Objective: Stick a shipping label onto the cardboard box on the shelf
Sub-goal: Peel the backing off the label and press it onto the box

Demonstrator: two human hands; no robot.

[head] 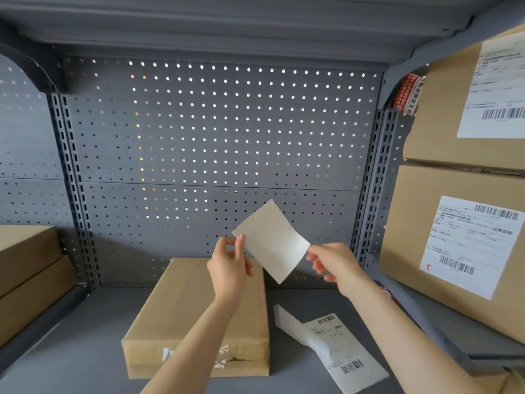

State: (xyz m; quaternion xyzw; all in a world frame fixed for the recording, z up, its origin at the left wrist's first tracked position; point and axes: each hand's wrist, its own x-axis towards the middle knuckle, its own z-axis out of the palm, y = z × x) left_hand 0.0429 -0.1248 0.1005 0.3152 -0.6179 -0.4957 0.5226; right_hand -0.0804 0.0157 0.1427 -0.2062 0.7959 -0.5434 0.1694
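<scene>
A long flat cardboard box [181, 314] lies on the grey shelf [85, 351], its near end sealed with tape. Above its far end I hold a white label sheet [271, 241] in the air, blank side toward me, slightly curled. My left hand [230, 265] pinches the sheet's left corner between thumb and forefinger. My right hand [332, 263] grips its right edge. More printed labels [332, 348] with barcodes lie on the shelf to the right of the box.
Two stacked cardboard boxes [454, 228] with shipping labels stand on the right. Flat boxes [31, 277] are stacked at the left edge. A perforated grey back panel [216, 132] closes the shelf behind, and another shelf [227, 21] hangs overhead.
</scene>
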